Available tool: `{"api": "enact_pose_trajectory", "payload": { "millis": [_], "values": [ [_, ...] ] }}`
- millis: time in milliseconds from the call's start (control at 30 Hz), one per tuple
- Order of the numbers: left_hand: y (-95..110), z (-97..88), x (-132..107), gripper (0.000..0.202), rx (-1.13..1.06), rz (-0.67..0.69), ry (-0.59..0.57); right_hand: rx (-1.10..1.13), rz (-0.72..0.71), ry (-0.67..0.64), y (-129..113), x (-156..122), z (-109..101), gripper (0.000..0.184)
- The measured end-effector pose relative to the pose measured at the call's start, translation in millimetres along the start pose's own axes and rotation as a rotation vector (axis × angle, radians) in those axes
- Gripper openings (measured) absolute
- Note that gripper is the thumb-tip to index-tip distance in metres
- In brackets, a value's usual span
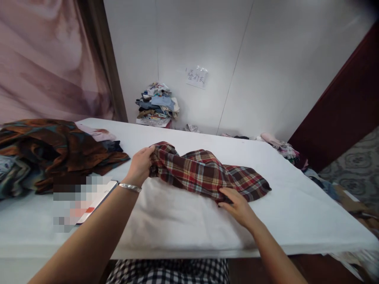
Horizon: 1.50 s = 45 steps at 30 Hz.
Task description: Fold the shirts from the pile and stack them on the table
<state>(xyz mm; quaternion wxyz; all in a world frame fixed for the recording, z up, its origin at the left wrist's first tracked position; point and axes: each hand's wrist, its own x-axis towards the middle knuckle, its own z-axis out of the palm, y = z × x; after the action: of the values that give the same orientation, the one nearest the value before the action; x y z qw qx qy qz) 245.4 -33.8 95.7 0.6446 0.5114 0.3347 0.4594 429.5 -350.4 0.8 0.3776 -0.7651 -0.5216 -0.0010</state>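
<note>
A red, brown and yellow plaid shirt (189,169) lies bunched lengthwise across the white-covered table (296,205). My left hand (141,165), with a silver bangle at the wrist, has its fingers closed on the shirt's left end. At the lower edge of the cloth, right of the middle, is my right hand (238,207). Its fingers touch the fabric, and the thumb is apart from them. The shirt's right end spreads out flatter beyond this hand. Folds hide the collar and sleeves.
A brown patterned heap of clothes (59,146) covers the table's left side. A white board or tablet (100,197), partly pixelated, lies near my left forearm. Behind the table stands a clothes stack (158,102) below a handwritten sign (197,77). More clothes (280,148) lie beyond the right edge.
</note>
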Motion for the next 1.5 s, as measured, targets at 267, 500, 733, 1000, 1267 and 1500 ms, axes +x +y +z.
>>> {"api": "enact_pose_trajectory", "payload": {
  "millis": [267,500,733,1000,1267,1500],
  "values": [
    [41.4,0.8,6.1,0.022,0.096,0.195,0.075,-0.172,-0.125,0.179,19.3,18.6,-40.9,0.021],
    [94.3,7.6,-0.5,0.026,0.661,0.737,0.179,-0.165,-0.143,0.774,-24.0,71.4,-132.9,0.023],
    [52.6,17.6,67.3,0.037,0.806,0.264,-0.047,-0.154,0.115,0.51,6.1,146.4,-116.6,0.021],
    [-45.0,-38.7,54.7,0.042,0.908,0.087,-0.1,0.093,-0.042,0.051,-9.6,105.0,-20.3,0.027],
    [-85.7,-28.5,26.4,0.031,0.66,-0.098,-0.149,-0.253,-0.223,-0.298,-91.4,60.1,62.6,0.076],
    [-48.6,16.0,1.4,0.05,0.401,0.016,-0.191,-0.326,-0.05,-0.23,-90.2,86.8,102.0,0.084]
  ]
}}
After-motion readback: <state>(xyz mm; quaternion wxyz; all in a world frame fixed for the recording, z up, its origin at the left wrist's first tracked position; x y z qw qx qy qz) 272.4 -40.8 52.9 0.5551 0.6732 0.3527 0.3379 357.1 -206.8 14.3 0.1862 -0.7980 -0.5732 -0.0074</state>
